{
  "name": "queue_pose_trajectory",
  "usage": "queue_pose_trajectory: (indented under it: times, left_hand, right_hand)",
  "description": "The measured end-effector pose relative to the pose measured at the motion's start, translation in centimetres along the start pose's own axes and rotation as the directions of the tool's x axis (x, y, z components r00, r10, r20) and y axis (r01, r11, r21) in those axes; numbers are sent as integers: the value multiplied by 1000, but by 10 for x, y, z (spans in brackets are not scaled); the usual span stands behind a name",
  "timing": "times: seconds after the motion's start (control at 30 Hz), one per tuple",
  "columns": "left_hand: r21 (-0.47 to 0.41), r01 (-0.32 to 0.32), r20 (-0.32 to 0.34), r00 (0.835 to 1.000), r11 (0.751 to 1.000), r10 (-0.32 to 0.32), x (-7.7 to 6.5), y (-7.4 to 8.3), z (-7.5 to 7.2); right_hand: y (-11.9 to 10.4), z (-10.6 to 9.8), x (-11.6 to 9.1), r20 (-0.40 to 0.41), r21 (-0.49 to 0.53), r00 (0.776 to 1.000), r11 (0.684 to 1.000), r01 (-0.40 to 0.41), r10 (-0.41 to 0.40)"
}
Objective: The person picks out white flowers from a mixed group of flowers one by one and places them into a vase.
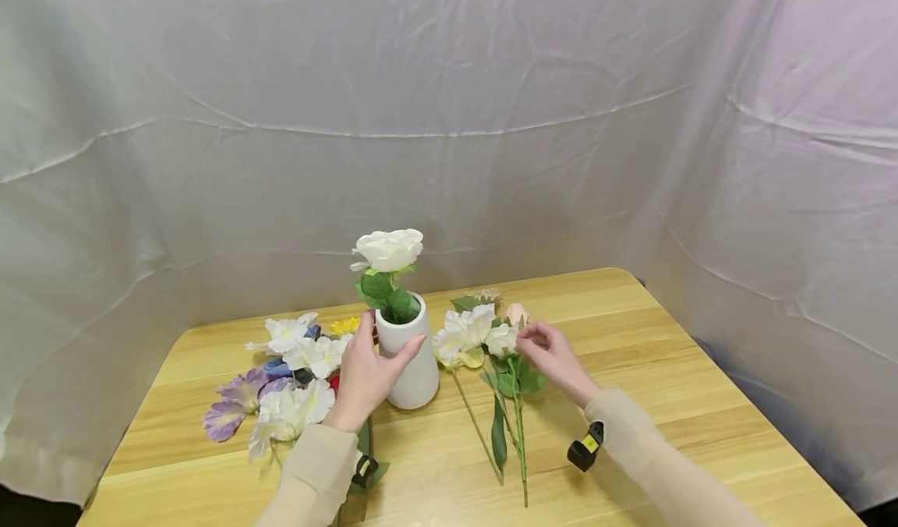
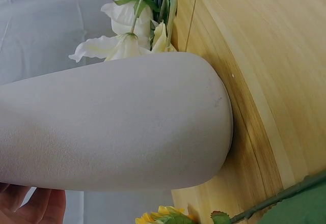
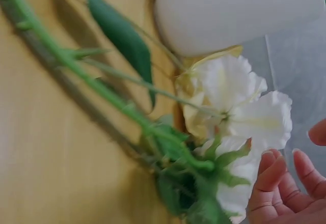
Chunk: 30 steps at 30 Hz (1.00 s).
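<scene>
Left hand [image 1: 368, 377] gripping white vase [image 1: 415, 371], right hand [image 1: 556, 357] beside white flowers [image 1: 477, 327]

A: Vase [image 1: 414, 367] looks matt to me, finely grainy up close?
B: Yep, kinda chalky. Worktop [image 1: 673, 387] is smooth wood grain, soft sheen.
A: Backdrop [image 1: 421, 188] is creased, slightly shiny cloth.
B: White rose [image 1: 389, 250] looks like fabric; green stem [image 3: 114, 100] could be plastic, but it's blurry there.
</scene>
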<state>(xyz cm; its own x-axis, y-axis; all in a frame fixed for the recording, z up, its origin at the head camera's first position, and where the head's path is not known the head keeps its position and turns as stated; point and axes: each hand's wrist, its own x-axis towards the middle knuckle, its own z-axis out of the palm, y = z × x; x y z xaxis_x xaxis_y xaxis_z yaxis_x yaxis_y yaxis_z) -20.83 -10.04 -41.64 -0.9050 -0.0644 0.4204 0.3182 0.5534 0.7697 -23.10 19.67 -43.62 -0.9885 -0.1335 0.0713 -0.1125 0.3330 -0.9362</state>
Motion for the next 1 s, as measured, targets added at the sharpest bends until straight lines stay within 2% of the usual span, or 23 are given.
queue_pose_trajectory:
  times: [0.23, 0.4, 0.63, 0.8, 1.0]
  left_hand:
    - [0, 7, -6, 1000, 1000, -7, 0, -1, 0]
    - [-1, 1, -5, 1000, 1000, -1, 1, -1, 1]
    - [-2, 16, -2, 1000, 1000, -16, 1, -1, 0]
    - [-1, 24, 8, 1000, 1000, -24, 2, 1, 2]
    - [17, 21, -12, 1000, 1000, -21, 2, 0, 1]
  right_hand:
    - [14, -6, -19, 90, -80, 996, 997, 6, 1]
    - [17, -4, -32, 188, -178, 982, 983, 49, -15]
    - [19, 4, -39, 280, -350, 957, 919, 179, -80]
    - [20, 7, -42, 306, -420, 950, 887, 191, -60]
    - [20, 13, -43, 325, -481, 944, 850, 214, -54]
